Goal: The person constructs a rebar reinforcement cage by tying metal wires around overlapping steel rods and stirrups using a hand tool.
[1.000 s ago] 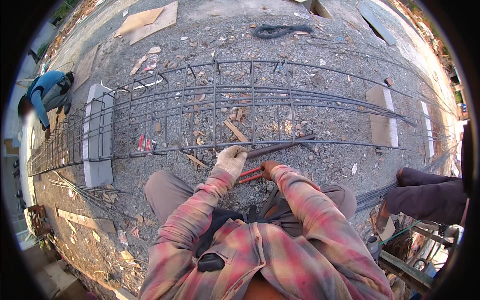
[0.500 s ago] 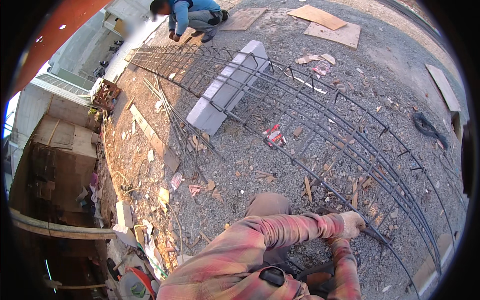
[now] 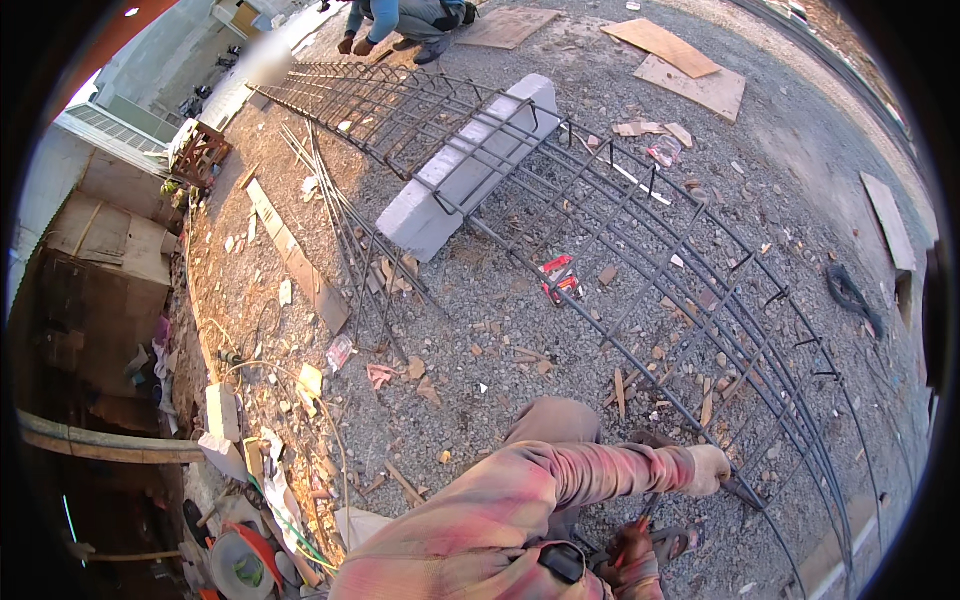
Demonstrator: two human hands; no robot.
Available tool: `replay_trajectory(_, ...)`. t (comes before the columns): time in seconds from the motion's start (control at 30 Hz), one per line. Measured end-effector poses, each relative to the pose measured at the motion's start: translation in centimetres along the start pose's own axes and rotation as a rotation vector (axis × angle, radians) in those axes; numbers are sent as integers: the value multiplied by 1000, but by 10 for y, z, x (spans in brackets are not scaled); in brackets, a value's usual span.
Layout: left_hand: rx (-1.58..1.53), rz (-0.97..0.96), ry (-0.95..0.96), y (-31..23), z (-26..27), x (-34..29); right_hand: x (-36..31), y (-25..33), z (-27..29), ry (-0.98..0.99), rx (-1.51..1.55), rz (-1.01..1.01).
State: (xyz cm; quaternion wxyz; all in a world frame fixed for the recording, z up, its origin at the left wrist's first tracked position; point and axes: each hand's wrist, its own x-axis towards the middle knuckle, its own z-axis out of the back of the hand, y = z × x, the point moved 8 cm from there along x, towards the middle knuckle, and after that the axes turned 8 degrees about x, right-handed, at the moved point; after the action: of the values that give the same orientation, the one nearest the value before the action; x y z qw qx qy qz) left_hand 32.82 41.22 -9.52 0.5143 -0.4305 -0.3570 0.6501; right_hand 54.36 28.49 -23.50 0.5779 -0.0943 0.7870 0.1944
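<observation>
Rebar cage (image 3: 604,335) is laid across a pale block (image 3: 428,226). At its near edge the gloved left hand (image 3: 708,470) has been kept, though what its fingers hold cannot be told; the right hand (image 3: 628,550) has been lowered away, fingers closed around a red-handled tool (image 3: 642,523), leaving one hand there.

A person crouches with left knee (image 3: 553,421) bent high and torso (image 3: 450,535) pitched forward. The left arm (image 3: 620,474), sleeved to the wrist, stretches out to the person's right, ending in a pale, apparently gloved left hand (image 3: 709,470), its back turned up and its fingertips hidden. Closer in, the right hand (image 3: 628,548) sits low, fingers curled, its right forearm (image 3: 641,582) only partly visible.
</observation>
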Motion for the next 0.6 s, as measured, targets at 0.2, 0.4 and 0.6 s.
replay_trajectory(0.2,-11,-87,-2,-21,-2,12,-68,63,23,-161,165,364)
replay_trajectory(0.4,-153,52,-94,25,1,4,-106,120,-24,-220,-39,209)
replay_trajectory(0.6,-114,57,1,-10,-13,6,-132,119,1,-298,-177,271)
